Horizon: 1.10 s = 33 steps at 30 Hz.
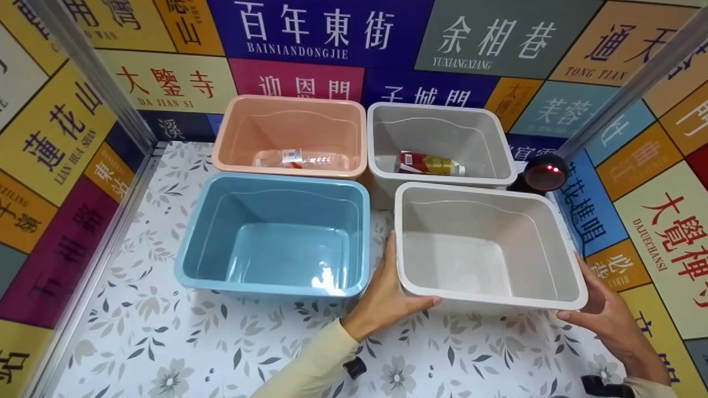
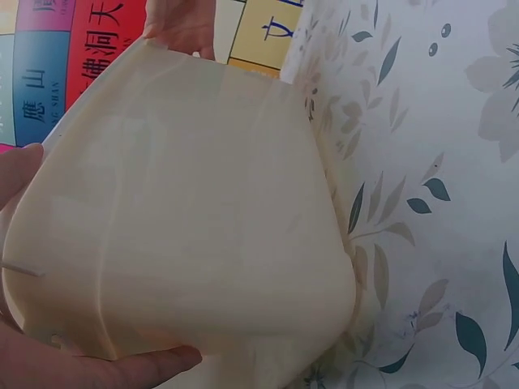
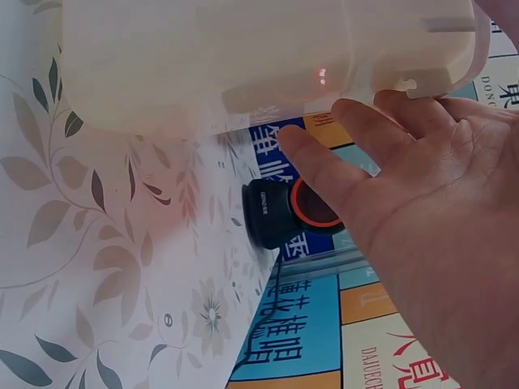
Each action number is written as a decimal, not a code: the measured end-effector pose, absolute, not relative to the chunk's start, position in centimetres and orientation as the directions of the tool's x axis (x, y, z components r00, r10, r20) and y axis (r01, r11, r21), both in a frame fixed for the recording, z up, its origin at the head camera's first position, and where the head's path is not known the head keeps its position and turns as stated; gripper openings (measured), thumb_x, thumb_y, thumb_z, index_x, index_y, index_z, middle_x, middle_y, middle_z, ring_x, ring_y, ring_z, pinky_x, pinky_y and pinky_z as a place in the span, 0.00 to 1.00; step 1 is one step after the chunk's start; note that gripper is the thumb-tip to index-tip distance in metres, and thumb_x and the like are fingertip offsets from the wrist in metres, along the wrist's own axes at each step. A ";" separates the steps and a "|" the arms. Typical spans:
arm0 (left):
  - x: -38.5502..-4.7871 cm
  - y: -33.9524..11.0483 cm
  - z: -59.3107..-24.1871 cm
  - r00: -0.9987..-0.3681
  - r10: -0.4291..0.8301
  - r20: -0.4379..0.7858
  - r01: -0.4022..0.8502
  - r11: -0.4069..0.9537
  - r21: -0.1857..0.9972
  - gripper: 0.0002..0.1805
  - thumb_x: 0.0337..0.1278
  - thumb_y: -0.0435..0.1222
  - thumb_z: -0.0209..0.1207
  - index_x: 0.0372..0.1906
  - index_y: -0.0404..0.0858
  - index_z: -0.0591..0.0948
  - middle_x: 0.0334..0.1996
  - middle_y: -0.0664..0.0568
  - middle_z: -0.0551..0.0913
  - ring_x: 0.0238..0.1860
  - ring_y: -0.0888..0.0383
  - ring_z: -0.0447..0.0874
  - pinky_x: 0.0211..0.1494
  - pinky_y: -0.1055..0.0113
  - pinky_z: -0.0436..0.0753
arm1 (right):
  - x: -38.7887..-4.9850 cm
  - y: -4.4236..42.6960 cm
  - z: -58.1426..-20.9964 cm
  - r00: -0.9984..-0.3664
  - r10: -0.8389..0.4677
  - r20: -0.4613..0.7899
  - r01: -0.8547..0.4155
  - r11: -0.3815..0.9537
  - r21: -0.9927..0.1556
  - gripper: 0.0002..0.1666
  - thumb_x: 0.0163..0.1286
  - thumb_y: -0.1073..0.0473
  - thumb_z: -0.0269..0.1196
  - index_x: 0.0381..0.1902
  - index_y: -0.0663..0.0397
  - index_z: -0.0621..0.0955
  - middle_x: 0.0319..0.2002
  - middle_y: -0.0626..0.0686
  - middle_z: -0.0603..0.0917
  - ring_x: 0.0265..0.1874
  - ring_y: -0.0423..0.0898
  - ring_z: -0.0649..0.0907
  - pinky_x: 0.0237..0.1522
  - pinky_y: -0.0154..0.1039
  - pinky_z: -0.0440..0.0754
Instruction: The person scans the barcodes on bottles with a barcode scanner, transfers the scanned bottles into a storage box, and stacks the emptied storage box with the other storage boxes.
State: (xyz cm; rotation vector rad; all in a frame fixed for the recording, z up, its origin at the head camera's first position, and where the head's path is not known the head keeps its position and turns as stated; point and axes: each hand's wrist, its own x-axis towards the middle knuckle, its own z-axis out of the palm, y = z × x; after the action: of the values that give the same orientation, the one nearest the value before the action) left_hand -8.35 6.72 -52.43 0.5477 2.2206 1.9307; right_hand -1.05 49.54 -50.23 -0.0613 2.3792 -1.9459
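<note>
A cream-white plastic storage bin [image 1: 487,301] stands at the near right in the head view, with nothing inside it. My left hand [image 1: 384,298] holds its left side, the thumb lying along the front below the rim. At the right front corner, my right hand [image 1: 611,318] grips the same bin, thumb at the front and fingers along the side. In the left wrist view the bin's smooth outer wall [image 2: 211,194] fills the middle, between both hands. In the right wrist view, the right hand's fingertips [image 3: 304,150] touch the bin's wall [image 3: 203,65].
Left of the cream bin is a blue bin [image 1: 191,276]. Behind stand a pink bin [image 1: 221,132] with a clear bottle [image 1: 321,160] and a grey bin [image 1: 503,143] with a red-and-yellow labelled bottle [image 1: 426,163]. A black round device [image 1: 545,172] is at the right. Printed panels enclose the flower-patterned table [image 1: 171,337].
</note>
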 end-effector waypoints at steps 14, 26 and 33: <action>-8.3 7.1 -50.9 -0.909 0.386 0.158 0.199 0.067 0.978 0.82 0.42 0.43 0.88 0.92 0.49 0.38 0.81 0.49 0.65 0.71 0.55 0.75 0.77 0.51 0.75 | -0.2 50.0 -48.9 -0.997 -0.074 -0.008 -0.005 0.181 -0.984 0.68 0.64 0.88 0.65 0.92 0.45 0.51 0.88 0.42 0.59 0.68 0.33 0.81 0.57 0.33 0.86; -8.2 7.4 -49.1 -0.900 0.395 0.185 0.204 0.007 0.979 0.82 0.42 0.42 0.89 0.92 0.55 0.39 0.78 0.55 0.68 0.68 0.58 0.77 0.71 0.57 0.79 | 0.2 49.5 -47.4 -0.999 0.013 0.036 -0.029 0.347 -0.937 0.68 0.64 0.84 0.70 0.92 0.41 0.55 0.89 0.48 0.57 0.66 0.28 0.79 0.54 0.25 0.82; -8.3 7.4 -47.8 -0.892 0.407 0.197 0.204 -0.027 0.979 0.81 0.42 0.39 0.89 0.91 0.63 0.40 0.76 0.55 0.69 0.67 0.57 0.78 0.69 0.57 0.82 | 0.3 49.7 -46.7 -0.995 0.028 0.095 -0.077 0.393 -0.916 0.66 0.64 0.85 0.69 0.91 0.44 0.56 0.89 0.49 0.59 0.67 0.28 0.78 0.54 0.22 0.81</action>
State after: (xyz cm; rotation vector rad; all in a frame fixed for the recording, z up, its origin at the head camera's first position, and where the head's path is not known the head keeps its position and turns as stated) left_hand -8.33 7.38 -47.76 0.6602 2.0812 2.0468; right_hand 0.33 49.69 -46.67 -0.0479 2.6998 -1.7841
